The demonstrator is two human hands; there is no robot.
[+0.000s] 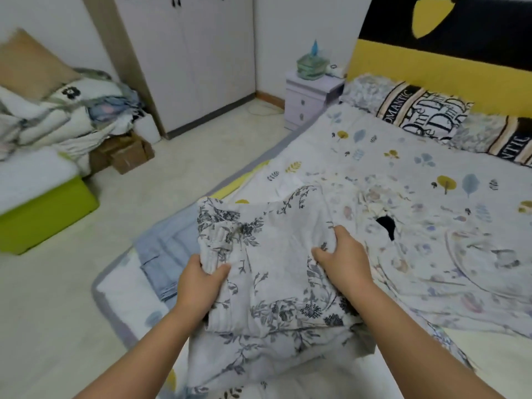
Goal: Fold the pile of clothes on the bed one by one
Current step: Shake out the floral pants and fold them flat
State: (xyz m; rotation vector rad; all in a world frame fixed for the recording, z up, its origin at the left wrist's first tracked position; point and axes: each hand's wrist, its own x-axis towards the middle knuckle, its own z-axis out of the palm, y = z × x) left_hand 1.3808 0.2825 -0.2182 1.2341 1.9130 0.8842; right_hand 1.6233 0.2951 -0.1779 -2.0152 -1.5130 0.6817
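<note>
In the head view the left hand [201, 279] pinches the gathered edge of the floral garment [267, 272], thumb over the cloth, while the right hand [342, 262] clutches a fold further along that edge, so the piece hangs between and below both grips over the bed [431, 174]. Beyond the left grip lies folded blue clothing [164, 254]. To fold well, I judge both grips should draw apart to tauten the edge, then lay it flat.

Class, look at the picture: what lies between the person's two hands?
In the head view, only the floral garment spans between the left hand and right hand; both grip it.
</note>
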